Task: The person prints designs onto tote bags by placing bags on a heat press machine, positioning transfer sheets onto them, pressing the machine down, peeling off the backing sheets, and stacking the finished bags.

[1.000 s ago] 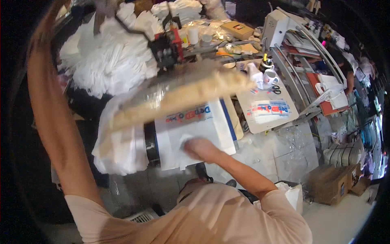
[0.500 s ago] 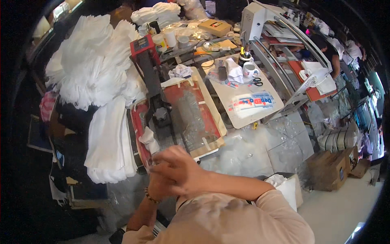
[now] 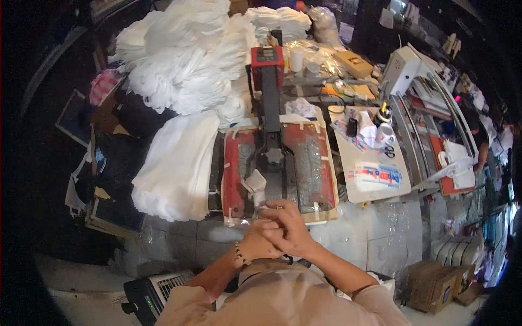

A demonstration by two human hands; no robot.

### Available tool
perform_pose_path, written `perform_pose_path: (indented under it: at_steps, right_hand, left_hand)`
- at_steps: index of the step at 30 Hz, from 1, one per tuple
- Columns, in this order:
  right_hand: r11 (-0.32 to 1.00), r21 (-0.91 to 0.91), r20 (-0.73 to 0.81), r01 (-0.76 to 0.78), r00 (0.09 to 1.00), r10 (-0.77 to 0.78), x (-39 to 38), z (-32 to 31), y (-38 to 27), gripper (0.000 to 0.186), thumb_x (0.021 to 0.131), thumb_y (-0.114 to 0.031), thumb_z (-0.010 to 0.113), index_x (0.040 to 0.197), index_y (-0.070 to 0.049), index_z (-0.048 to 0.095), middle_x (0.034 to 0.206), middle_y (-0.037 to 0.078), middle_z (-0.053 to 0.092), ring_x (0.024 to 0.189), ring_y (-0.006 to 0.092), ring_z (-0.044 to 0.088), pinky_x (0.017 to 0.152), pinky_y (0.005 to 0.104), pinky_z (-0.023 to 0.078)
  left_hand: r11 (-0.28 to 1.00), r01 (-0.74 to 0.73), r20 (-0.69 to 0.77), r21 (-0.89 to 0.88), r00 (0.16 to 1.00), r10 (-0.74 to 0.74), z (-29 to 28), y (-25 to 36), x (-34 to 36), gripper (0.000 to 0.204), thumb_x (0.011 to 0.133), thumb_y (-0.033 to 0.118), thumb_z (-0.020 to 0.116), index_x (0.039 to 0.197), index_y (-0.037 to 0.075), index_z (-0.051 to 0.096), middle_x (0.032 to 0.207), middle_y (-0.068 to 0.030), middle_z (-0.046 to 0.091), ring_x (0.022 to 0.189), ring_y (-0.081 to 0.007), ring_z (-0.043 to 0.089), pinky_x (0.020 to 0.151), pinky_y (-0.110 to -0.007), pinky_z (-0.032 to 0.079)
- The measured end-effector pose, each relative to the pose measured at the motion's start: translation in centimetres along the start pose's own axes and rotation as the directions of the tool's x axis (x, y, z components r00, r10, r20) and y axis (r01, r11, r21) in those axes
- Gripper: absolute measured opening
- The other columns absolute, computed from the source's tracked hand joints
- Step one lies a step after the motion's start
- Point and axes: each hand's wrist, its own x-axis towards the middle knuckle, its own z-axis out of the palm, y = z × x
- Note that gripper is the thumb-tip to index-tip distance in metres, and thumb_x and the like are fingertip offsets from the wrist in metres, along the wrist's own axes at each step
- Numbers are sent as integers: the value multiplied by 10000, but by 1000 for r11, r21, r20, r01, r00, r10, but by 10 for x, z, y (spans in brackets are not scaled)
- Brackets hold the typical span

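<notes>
A heat press (image 3: 266, 62) with a red control box stands before me, its red, grey-patched upper plate (image 3: 310, 168) lying flat with taped beige edges. A white wrapping (image 3: 255, 185) sits at its front left. My right hand (image 3: 285, 228) is bent over my left hand (image 3: 255, 244) just below that wrapping, fingers curled around something I cannot make out. The fingers of my left hand are hidden beneath. A stack of white fabric (image 3: 171, 165) lies left of the press.
Piles of white cloth (image 3: 179, 76) fill the back left. A beige board (image 3: 359, 163) holds a mug, scissors and markers beside a white framed machine (image 3: 402, 70). A person (image 3: 478, 146) is at far right; cardboard boxes (image 3: 435, 285) and a black appliance (image 3: 149, 299) sit low.
The plate, earlier blurred in the air over a printed white sheet, is down and hides that sheet. My left arm has come down from high left to join my right hand. The view has shifted.
</notes>
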Motion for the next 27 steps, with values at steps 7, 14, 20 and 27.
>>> perform_pose_path:
  at_steps: [7, 14, 20, 27]
  right_hand:
    - [994, 78, -246, -79, 964, 96, -6, -1, 12, 269, 921, -194, 663, 1103, -1, 625, 1139, 187, 618, 1060, 334, 591, 919, 415, 461]
    - [983, -157, 315, -100, 938, 146, 12, 5, -8, 235, 917, -249, 674, 876, -20, 642, 917, 162, 654, 852, 343, 636, 754, 431, 508]
    - [975, -208, 298, -75, 945, 136, 10, 5, -6, 270, 947, -289, 634, 908, -22, 636, 884, 160, 640, 851, 352, 634, 766, 444, 513]
    - [977, -189, 311, -94, 939, 151, 10, 8, -5, 301, 958, -314, 622, 898, -20, 595, 831, 169, 617, 817, 367, 619, 726, 470, 488]
  left_hand:
    - [864, 361, 35, -351, 927, -373, -60, -38, 49, 150, 798, 87, 764, 895, 24, 669, 807, -74, 626, 756, -213, 610, 697, -330, 493]
    - [907, 418, -473, -43, 791, -387, -32, -134, 89, 286, 795, 183, 803, 997, 34, 665, 993, -132, 614, 936, -286, 601, 842, -371, 487]
    - [752, 541, -387, -377, 646, -658, -9, -147, 92, 604, 831, 302, 804, 1266, 32, 485, 1113, -150, 587, 1052, -262, 596, 900, -393, 510]
    - [656, 579, -254, -484, 625, -739, -9, -152, 89, 603, 829, 304, 815, 1256, 40, 483, 924, -50, 554, 821, -137, 528, 714, -297, 482]
